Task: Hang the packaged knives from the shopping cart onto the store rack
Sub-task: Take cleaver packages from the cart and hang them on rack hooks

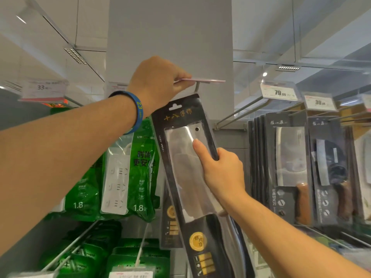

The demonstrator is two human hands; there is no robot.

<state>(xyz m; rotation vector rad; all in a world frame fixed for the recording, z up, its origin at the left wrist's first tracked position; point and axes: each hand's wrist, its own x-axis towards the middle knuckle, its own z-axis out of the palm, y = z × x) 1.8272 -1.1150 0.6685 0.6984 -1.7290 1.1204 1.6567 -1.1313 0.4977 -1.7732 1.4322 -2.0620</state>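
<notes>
On the left, green power-strip packs (128,177) hang beneath your left arm. Your left hand (158,81), a blue wristband (138,112) on the wrist, curls around the pink label plate (204,80) at the tip of the hook (197,88). Just below, the packaged knife (180,157) tilts, its top edge near the hook and its slot not on it. Your right hand (222,173) grips its right edge, thumb on the clear window. Further right, more knife packs (287,167) hang

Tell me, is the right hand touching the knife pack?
Touching. The head view shows the right hand gripping the knife pack by its edge, thumb flat on the clear window.
</notes>
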